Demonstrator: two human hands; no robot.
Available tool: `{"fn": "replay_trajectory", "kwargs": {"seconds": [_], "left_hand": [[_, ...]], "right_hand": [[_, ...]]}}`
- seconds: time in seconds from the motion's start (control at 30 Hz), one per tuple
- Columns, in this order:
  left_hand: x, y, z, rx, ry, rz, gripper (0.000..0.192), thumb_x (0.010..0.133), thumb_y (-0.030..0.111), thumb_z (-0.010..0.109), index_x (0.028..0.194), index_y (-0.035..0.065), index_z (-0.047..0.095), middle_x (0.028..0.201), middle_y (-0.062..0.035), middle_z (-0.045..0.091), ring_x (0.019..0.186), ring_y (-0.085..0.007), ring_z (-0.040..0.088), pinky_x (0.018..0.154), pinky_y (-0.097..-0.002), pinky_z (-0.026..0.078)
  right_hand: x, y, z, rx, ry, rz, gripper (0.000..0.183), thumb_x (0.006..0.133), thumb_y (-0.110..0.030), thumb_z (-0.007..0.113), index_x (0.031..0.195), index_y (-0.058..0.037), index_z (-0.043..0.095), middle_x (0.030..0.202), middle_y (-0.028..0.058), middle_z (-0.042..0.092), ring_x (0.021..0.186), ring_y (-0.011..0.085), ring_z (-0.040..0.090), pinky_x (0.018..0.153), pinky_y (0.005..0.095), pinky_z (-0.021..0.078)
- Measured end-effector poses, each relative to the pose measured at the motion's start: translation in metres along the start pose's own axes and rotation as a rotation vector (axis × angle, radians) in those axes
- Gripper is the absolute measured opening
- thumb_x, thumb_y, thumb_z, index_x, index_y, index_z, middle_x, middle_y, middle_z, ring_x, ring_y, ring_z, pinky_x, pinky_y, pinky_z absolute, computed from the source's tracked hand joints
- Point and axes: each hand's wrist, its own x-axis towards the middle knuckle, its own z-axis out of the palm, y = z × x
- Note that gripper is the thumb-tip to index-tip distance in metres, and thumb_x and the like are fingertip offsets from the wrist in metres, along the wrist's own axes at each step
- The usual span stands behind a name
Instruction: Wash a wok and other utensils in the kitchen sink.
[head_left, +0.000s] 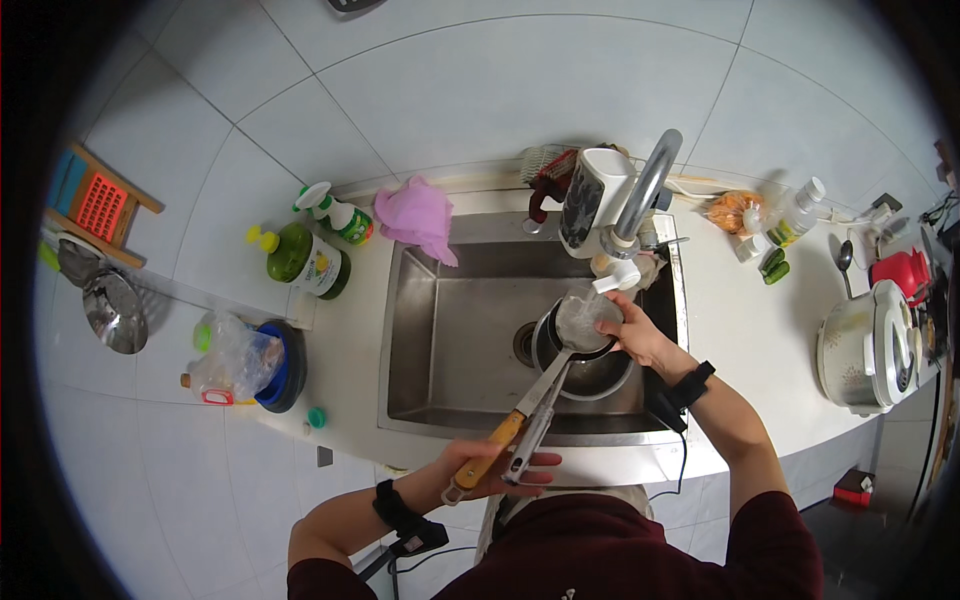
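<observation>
My left hand (495, 469) is at the sink's front edge, its thumb over the wooden handle (491, 450) of a long-handled kitchen utensil. A second utensil with a grey handle (529, 446) lies across the same palm, its fingers partly spread. Both utensils slant up into the sink. My right hand (634, 330) grips the rim of the round, greyish head (581, 322); whether this is a ladle or a strainer, I cannot tell. Water appears to run onto it from the white tap outlet (616, 277). Below sits a metal bowl (600, 382), partly hidden, beside the drain (525, 341).
A steel sink (465, 330) is set into the white counter (750, 352). A pink cloth (416, 214), a spray bottle (337, 214) and a green pump bottle (307, 262) stand at left. Rightward are two cucumber pieces (774, 266), a clear bottle (795, 214) and an electric cooker (866, 349).
</observation>
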Motion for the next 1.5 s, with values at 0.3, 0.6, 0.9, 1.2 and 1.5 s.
{"fn": "replay_trajectory", "kwargs": {"seconds": [0.3,0.6,0.9,1.2,1.5], "left_hand": [[0.002,-0.01,-0.015,0.101,0.104,-0.082,0.054,0.083,0.011,0.053,0.13,0.0063,0.026,0.089,-0.006,0.051,0.072,-0.0128,0.057,0.067,-0.0264,0.051],[0.017,-0.006,-0.039,0.676,0.441,-0.123,0.035,0.079,0.015,0.063,0.104,0.0028,0.041,0.071,-0.0042,0.051,0.061,-0.0123,0.055,0.052,-0.026,0.047],[0.011,-0.012,-0.009,0.838,0.617,0.056,0.02,0.08,0.009,0.061,0.088,0.0024,0.044,0.066,-0.0057,0.052,0.055,-0.0139,0.053,0.05,-0.0279,0.047],[0.001,-0.023,-0.013,0.702,0.614,0.06,0.021,0.088,0.018,0.05,0.1,0.0016,0.044,0.073,-0.0063,0.054,0.056,-0.0141,0.055,0.05,-0.0269,0.047],[-0.012,-0.033,0.008,0.427,0.588,0.092,0.046,0.091,0.026,0.044,0.127,0.0075,0.024,0.093,-0.0131,0.058,0.069,-0.0164,0.061,0.058,-0.0263,0.052]], "right_hand": [[-0.021,-0.047,-0.003,-0.327,0.045,0.031,0.055,0.071,-0.005,0.065,0.121,-0.0061,0.043,0.093,0.0092,0.058,0.07,0.0132,0.057,0.048,0.0245,0.0473],[0.028,-0.049,0.003,-0.704,0.134,-0.514,0.04,0.071,-0.013,0.063,0.107,-0.0045,0.05,0.087,0.0119,0.061,0.074,0.0194,0.061,0.055,0.0293,0.0488],[-0.011,-0.073,0.027,-0.087,-0.029,-0.022,0.051,0.08,-0.028,0.063,0.121,-0.0071,0.041,0.11,0.0059,0.05,0.098,0.0146,0.049,0.068,0.0269,0.0483],[-0.007,-0.028,0.012,0.099,-0.152,-0.057,0.053,0.073,0.006,0.052,0.123,-0.005,0.04,0.102,0.0084,0.053,0.083,0.0127,0.054,0.065,0.0235,0.0484],[-0.044,-0.022,0.026,0.314,0.069,-0.055,0.048,0.076,0.01,0.046,0.118,-0.0108,0.041,0.101,0.0049,0.053,0.08,0.0139,0.058,0.055,0.0226,0.0537]]}}
